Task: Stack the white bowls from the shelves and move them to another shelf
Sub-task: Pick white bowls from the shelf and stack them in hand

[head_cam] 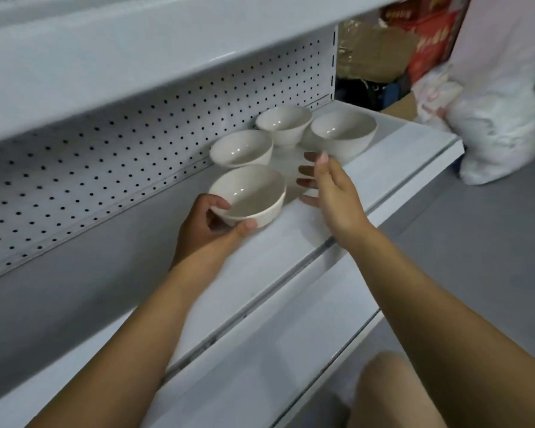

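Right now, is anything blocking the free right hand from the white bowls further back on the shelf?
Nothing visible. The open right hand reaches over bare white shelf; the round white bowl at right sits just beyond its fingertips.

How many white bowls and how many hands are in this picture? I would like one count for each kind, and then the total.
White bowls: 4 (nearest bowl, left-back bowl, back bowl, right bowl)
Hands: 2 (left hand holding the nearest bowl, right hand holding nothing)
Total: 6
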The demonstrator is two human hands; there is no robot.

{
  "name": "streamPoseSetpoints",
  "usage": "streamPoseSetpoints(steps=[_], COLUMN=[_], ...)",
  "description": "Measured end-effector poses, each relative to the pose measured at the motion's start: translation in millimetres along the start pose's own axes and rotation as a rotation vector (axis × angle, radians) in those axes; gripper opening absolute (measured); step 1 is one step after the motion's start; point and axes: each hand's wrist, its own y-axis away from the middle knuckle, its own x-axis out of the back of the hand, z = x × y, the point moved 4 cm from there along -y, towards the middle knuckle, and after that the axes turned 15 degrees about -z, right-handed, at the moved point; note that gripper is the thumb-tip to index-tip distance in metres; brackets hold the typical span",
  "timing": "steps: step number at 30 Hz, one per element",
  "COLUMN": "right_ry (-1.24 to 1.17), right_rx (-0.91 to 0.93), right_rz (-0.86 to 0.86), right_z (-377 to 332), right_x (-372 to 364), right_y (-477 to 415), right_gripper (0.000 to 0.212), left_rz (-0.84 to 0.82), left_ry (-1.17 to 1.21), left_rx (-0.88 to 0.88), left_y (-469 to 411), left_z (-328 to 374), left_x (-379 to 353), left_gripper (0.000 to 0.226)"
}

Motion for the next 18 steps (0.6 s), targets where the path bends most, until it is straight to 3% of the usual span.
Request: streamPoseSetpoints(steps=[3,9,13,18], right_ry=[0.138,0.402,0.512,0.46], right_rx=[0.035,-0.058,-0.246,-0.176], right_rz=[0.096,0.4,0.426,0.5], right_z=[2.8,-5.0,-1.7,1.2], right_x=[2.9,25.7,42.5,46.7], right_y=[-1.7,-36.0,-60.9,-66.6], right_gripper=[0.035,0.052,0.07,0.062], left_rz=[-0.042,-0.097,-0.095,-0.093], left_ry=[0.116,0.143,0.16,0.188], left_rx=[-0.062,-0.119,-0.122,-0.126], left_y=[-4.8,-11.8,-12.3,-15.9], left_z=[-5.0,-6.0,-6.7,-9.3], left_x=[3.4,1.7,-1.2,3.0], left_gripper=[0.05,0.066,0.075,0.083])
